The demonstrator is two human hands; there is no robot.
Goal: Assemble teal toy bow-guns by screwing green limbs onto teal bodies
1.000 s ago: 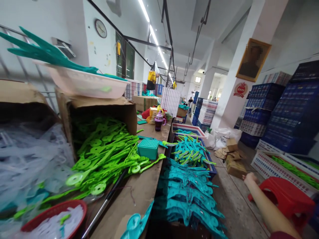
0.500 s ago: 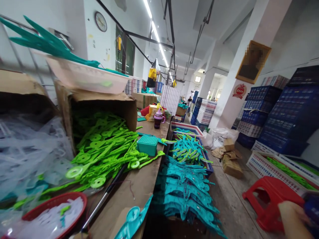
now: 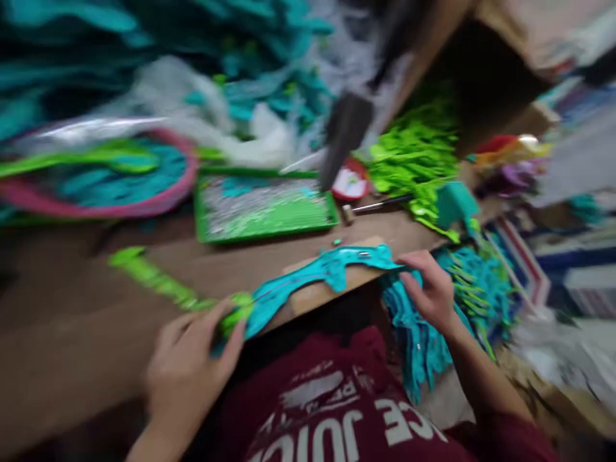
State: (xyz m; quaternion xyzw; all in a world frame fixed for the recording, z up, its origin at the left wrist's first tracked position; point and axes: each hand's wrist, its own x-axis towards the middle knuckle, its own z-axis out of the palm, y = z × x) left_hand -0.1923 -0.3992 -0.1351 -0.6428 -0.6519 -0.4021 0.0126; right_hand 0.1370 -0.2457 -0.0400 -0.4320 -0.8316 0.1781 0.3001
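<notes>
Head view: curved turquoise plastic strip (image 3: pixel 334 268) laid on brown counter (image 3: pixel 62 308); tip pinched by right hand (image 3: pixel 432 289), 3 o'clock; lime-green plastic disc (image 3: pixel 241 307) clasped by left hand (image 3: pixel 185 359), 8 o'clock, presumably for steadying.

At the table's (image 3: pixel 62 321) near edge we see the left hand (image 3: pixel 190 362) curved over the round end of a green strip (image 3: pixel 156 276), where a blue part (image 3: pixel 332 266) begins; the right hand (image 3: pixel 430 289) meets that part's other tip. Blur hides how firmly either grips. Farther from the edge lie a green tray (image 3: pixel 269 230) and a pink basin (image 3: pixel 120 208).
</notes>
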